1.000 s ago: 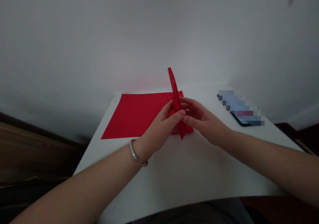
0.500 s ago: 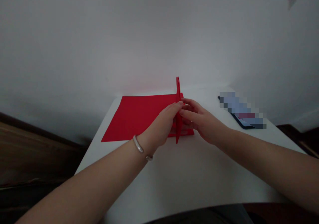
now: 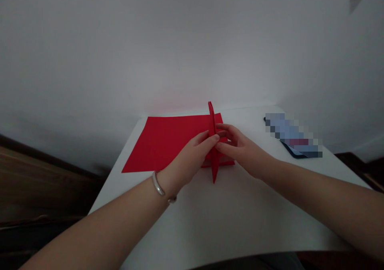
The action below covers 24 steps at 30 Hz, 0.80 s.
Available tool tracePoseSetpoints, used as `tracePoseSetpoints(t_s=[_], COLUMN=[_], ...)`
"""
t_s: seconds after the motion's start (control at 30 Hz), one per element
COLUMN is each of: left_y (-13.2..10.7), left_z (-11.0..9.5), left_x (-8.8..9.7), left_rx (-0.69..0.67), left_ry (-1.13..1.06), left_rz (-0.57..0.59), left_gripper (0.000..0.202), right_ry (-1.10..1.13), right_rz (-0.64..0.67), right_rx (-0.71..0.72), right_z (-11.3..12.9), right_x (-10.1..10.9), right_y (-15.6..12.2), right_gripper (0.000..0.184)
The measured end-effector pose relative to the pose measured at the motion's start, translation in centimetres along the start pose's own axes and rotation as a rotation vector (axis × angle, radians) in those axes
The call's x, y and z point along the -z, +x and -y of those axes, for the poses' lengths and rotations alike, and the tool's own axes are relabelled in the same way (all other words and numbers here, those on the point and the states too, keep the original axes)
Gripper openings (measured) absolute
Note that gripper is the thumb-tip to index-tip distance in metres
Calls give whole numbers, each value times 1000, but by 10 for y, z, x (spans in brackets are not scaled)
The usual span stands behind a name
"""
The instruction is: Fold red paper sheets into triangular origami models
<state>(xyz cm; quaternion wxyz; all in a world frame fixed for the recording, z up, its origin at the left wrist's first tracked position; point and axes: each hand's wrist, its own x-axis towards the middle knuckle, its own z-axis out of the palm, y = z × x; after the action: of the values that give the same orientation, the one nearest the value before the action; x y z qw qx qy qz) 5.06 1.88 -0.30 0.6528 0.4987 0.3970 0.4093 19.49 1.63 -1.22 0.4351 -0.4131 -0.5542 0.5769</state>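
A folded piece of red paper [image 3: 214, 167] stands on edge between my two hands, its narrow side toward me. My left hand [image 3: 196, 154] grips it from the left, with the thumb laid over its near edge. From the right, my right hand [image 3: 237, 144] pinches it, fingertips against its right face. Some fingers of both hands are hidden behind the paper or under the palms. Beneath and to the left lies a flat sheet of red paper [image 3: 168, 142] on the white table.
At the right of the white table [image 3: 234, 222] lies a phone [image 3: 295, 140] with a blurred-out screen. A pale wall [image 3: 180, 54] rises behind the table. Brown wooden furniture [image 3: 39, 182] stands at the left.
Both hands have come slightly lower and nearer with the folded red paper, whose top now leans a little left. The flat sheet and phone lie as before.
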Motion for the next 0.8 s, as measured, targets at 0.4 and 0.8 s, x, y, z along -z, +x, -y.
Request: tracePoseSetpoints(t_s=[0.4,0.8], left_y=[2,0], left_z=[1,0], left_x=[3,1], left_rx=[25,-183], left_ry=[46,92], left_rz=[19,-1], left_gripper=[33,32], right_ry=[93,94], right_rz=[36,-12], right_rx=[4,94], right_z=[-8,0], right_x=[4,0], right_y=[1,0], right_gripper=[48,61])
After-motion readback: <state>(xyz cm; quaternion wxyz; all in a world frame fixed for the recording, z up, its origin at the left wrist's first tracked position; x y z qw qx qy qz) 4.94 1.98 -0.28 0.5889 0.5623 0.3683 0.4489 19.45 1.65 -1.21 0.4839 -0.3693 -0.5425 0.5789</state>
